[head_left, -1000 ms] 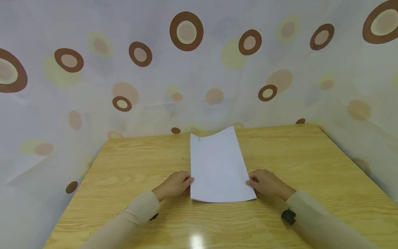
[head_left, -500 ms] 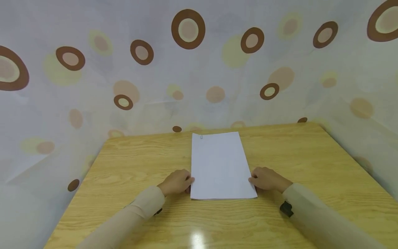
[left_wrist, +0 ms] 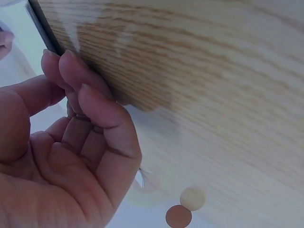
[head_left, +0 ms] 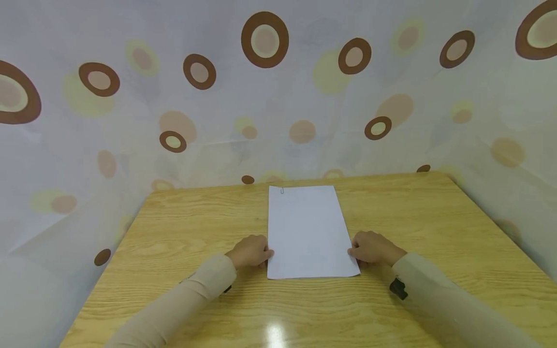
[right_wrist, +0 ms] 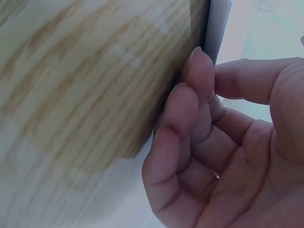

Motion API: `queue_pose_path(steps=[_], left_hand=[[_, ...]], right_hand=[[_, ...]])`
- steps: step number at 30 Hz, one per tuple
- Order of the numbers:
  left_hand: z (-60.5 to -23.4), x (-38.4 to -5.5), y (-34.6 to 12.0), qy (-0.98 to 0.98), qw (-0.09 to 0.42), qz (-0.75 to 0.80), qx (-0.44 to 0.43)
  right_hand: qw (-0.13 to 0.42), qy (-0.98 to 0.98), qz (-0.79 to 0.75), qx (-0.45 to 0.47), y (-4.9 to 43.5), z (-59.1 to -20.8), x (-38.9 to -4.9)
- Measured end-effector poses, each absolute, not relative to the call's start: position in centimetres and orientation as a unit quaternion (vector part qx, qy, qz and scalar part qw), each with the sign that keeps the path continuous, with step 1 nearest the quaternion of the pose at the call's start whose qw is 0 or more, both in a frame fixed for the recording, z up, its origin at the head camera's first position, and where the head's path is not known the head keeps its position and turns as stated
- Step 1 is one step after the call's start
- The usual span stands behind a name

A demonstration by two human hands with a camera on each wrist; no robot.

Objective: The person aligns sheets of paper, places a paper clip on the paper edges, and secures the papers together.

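Note:
White sheets of paper (head_left: 310, 232) lie flat on the wooden table, one short edge toward me. At their far left corner sits a small paper clip (head_left: 282, 191). My left hand (head_left: 250, 251) pinches the near part of the left edge, thumb on top. On the opposite edge my right hand (head_left: 375, 248) does the same. In the left wrist view the left hand (left_wrist: 80, 142) has its fingers curled under the paper's edge. The right wrist view shows the right hand (right_wrist: 223, 142) with thumb and forefinger meeting at the paper edge (right_wrist: 221, 28).
The wood-grain table (head_left: 196, 217) reaches back to a pale curtain (head_left: 217, 111) printed with brown and yellow circles. This cloth also hangs along both sides. Dark wrist straps (head_left: 398, 288) show under the beige sleeves (head_left: 174, 309).
A second ago the paper's far edge was curved, with its right corner raised; it has come down flat. Both hands have kept their grip, with only slight shifts since.

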State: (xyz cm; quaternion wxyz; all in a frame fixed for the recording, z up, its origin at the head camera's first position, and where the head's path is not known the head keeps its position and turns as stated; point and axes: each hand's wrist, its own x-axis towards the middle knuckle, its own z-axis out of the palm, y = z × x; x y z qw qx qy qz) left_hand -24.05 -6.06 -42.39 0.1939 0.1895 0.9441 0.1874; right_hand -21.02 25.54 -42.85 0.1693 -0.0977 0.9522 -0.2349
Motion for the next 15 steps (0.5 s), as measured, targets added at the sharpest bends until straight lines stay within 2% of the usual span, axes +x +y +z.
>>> queue_pose_path(steps=[9,15], left_hand=[[-42.17,-23.83,-6.22,0.948,0.182,0.188,0.183],[-42.46,-23.58,-6.14,0.943,0.154,0.2,0.215]], right_hand=[[0.142,0.961,-0.22,-0.09,25.6,-42.39,-20.81],[0.127,0.96,-0.228,-0.095,25.49,-42.27,-20.67]])
